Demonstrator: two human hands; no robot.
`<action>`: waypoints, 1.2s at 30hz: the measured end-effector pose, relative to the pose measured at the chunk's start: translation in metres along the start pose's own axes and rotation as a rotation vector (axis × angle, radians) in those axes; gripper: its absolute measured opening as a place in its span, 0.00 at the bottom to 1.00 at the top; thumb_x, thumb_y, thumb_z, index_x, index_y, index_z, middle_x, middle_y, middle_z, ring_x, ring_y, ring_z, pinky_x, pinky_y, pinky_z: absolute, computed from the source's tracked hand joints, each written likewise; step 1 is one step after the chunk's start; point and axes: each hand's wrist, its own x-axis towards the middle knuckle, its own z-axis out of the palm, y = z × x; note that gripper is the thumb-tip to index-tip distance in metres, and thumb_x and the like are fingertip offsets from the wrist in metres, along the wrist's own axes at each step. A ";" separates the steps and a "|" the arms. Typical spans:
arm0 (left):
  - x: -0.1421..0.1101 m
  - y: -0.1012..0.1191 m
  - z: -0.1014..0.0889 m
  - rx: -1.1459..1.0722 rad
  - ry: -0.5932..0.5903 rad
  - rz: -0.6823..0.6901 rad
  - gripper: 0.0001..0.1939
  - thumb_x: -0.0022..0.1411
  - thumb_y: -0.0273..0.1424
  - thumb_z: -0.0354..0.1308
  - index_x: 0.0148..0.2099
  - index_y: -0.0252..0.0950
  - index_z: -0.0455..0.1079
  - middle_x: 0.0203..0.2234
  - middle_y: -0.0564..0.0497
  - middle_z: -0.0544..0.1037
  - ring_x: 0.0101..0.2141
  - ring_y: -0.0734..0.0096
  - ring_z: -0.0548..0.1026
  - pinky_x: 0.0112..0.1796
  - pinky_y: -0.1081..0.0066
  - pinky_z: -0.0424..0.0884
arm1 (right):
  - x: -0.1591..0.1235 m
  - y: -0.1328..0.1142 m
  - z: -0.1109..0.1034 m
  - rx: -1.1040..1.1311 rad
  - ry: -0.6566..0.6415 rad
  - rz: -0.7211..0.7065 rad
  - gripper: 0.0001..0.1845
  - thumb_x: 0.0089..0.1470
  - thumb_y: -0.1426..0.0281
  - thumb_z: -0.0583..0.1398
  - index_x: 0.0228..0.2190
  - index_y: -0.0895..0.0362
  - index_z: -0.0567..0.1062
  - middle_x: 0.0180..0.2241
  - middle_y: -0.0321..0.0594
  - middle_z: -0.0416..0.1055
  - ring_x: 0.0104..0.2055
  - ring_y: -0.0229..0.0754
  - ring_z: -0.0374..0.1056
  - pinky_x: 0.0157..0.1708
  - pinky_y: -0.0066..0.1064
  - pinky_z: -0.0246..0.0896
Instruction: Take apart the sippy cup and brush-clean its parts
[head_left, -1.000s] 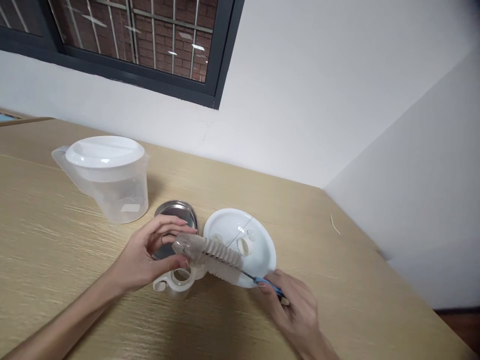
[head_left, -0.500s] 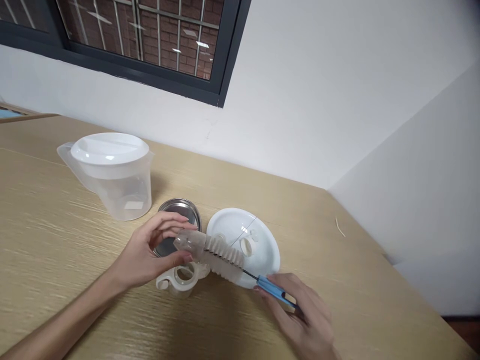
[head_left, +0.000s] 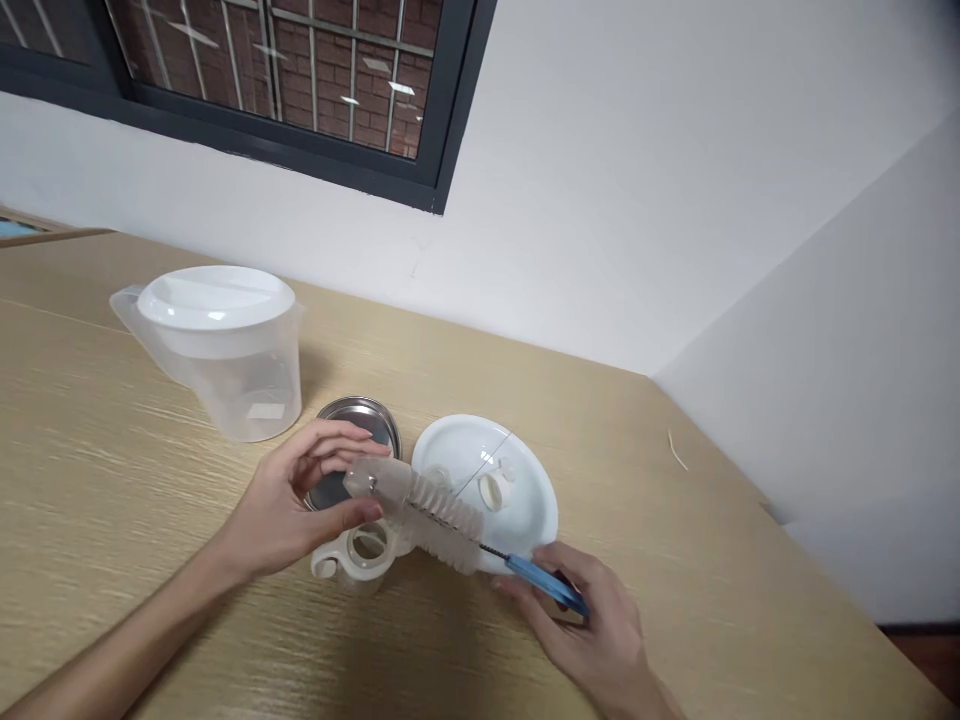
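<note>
My left hand (head_left: 289, 505) pinches clear piece (head_left: 382, 480) at brush (head_left: 448, 520) tip; right hand (head_left: 589, 630) pinches blue handle (head_left: 544, 582). Brush hides part of bowl (head_left: 529, 485). Left of bowl: tin (head_left: 371, 418), cup (head_left: 375, 571), farther pitcher (head_left: 259, 380).

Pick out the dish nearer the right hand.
It's the white dish, just beyond the blue brush handle in the right hand and holding small pale parts; the metal dish is partly hidden behind the left hand.

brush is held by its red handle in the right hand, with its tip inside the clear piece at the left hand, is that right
The handle is blue, not red, as the head view shows. The right hand does hold the brush, its tip inside the clear piece at the left hand.
</note>
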 end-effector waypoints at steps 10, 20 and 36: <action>-0.001 0.000 -0.001 -0.106 -0.045 -0.016 0.31 0.50 0.20 0.73 0.52 0.44 0.67 0.46 0.49 0.83 0.47 0.64 0.81 0.43 0.74 0.79 | 0.001 0.004 -0.007 0.018 0.018 -0.072 0.05 0.60 0.74 0.63 0.40 0.60 0.73 0.28 0.40 0.75 0.28 0.37 0.72 0.28 0.27 0.67; -0.002 0.003 0.002 -0.097 -0.020 -0.041 0.25 0.53 0.23 0.72 0.51 0.41 0.68 0.45 0.48 0.84 0.43 0.67 0.82 0.42 0.76 0.79 | 0.003 0.001 -0.002 -0.028 -0.015 -0.067 0.12 0.60 0.66 0.63 0.42 0.60 0.71 0.27 0.40 0.75 0.25 0.36 0.71 0.25 0.27 0.66; -0.001 -0.002 0.004 -0.099 -0.050 -0.015 0.27 0.51 0.21 0.72 0.51 0.40 0.69 0.46 0.46 0.83 0.46 0.64 0.81 0.45 0.71 0.78 | 0.003 0.002 -0.003 0.045 -0.106 -0.092 0.03 0.63 0.75 0.58 0.38 0.58 0.72 0.25 0.38 0.74 0.24 0.36 0.70 0.26 0.27 0.65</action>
